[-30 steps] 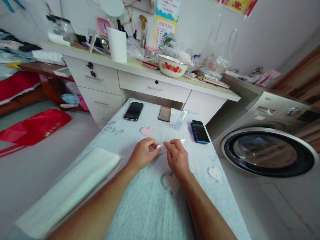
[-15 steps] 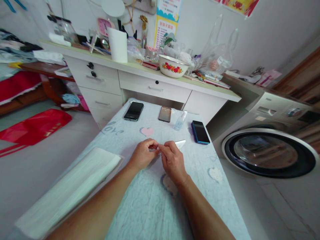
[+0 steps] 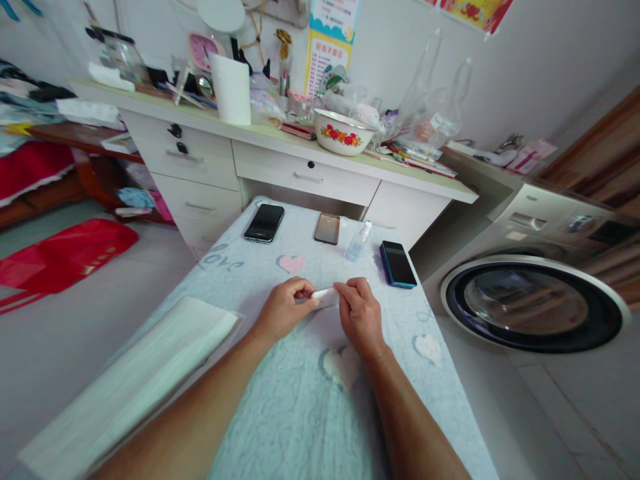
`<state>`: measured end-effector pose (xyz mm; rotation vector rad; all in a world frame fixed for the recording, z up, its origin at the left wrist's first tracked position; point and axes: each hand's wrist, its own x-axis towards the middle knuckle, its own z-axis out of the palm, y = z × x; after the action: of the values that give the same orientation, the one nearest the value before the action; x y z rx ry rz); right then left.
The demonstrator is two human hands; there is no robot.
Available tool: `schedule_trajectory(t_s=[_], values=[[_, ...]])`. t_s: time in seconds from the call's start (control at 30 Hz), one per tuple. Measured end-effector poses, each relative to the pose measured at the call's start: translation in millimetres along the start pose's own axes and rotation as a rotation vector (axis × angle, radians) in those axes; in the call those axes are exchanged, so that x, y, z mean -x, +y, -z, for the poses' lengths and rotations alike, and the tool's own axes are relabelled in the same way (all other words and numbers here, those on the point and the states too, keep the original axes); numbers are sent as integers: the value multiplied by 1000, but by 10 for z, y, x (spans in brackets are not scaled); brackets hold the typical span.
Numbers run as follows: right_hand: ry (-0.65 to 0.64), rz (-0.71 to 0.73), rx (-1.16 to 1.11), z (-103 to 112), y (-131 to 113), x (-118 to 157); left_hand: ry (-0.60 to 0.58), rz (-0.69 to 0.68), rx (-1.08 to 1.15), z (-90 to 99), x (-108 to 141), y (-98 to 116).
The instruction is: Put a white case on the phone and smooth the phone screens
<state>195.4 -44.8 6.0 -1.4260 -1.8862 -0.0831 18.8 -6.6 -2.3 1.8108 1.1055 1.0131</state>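
Between my hands, over the middle of the cloth-covered table, is a small white flat object [image 3: 325,297]. My left hand [image 3: 286,308] pinches its left end between thumb and fingers. The fingers of my right hand [image 3: 361,316] are closed at its right end. Beyond my hands lie a black phone [image 3: 265,223], a brownish phone case [image 3: 327,229] and a phone with a blue edge [image 3: 398,264]. A clear spray bottle [image 3: 358,241] stands between the case and the blue-edged phone. What the white object is cannot be made out.
A long whitish folded sheet [image 3: 135,380] lies along the table's left side. Behind the table is a white desk [image 3: 305,175] bearing a flowered bowl [image 3: 344,132] and a white paper roll [image 3: 231,89]. A washing machine [image 3: 535,267] stands at the right.
My right hand has moved to the right, away from my left hand, and the white object now shows between them. Its end no longer sticks out beyond my right hand.
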Motion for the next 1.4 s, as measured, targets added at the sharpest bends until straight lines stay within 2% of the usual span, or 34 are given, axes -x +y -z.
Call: schedule_trajectory(t_s=[0.3, 0.53, 0.87, 1.4], values=[[91, -84, 42, 112, 206, -34, -2, 6, -55, 29, 0, 51], [146, -148, 81, 134, 286, -35, 12, -18, -63, 55, -1, 12], [83, -64, 53, 46, 51, -39, 52, -5, -68, 79, -17, 28], [-85, 114, -84, -112, -301, 3, 15, -12, 24, 24, -18, -28]])
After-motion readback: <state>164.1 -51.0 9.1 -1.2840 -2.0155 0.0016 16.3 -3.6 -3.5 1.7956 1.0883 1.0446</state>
